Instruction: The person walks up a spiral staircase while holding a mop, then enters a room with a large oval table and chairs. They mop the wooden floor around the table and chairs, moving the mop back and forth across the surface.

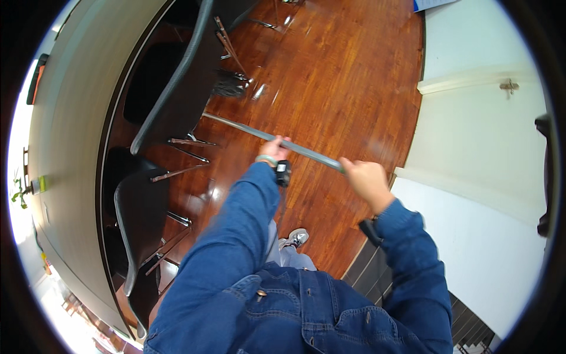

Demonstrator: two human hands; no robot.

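Note:
A long grey metal mop handle (pixel 244 128) slants across in front of me, its far end going in by the black chairs on the left. My left hand (pixel 275 150) is closed round the middle of the handle, with a light-coloured bangle and a small black device at its wrist. Closer to the near end, my right hand (pixel 367 182) grips the same handle with the thumb along it. Dark grey strands (pixel 230 84), seemingly the mop head, lie on the floor by a chair's legs; the chair back hides how they join the handle.
Black chairs (pixel 141 221) with shiny metal legs stand along a long curved table (pixel 76 147) on my left. Glossy brown wooden floor (pixel 330 71) runs ahead. A white wall (pixel 471 130) with a ledge closes off the right. Dark tiles (pixel 368 271) lie near my right side.

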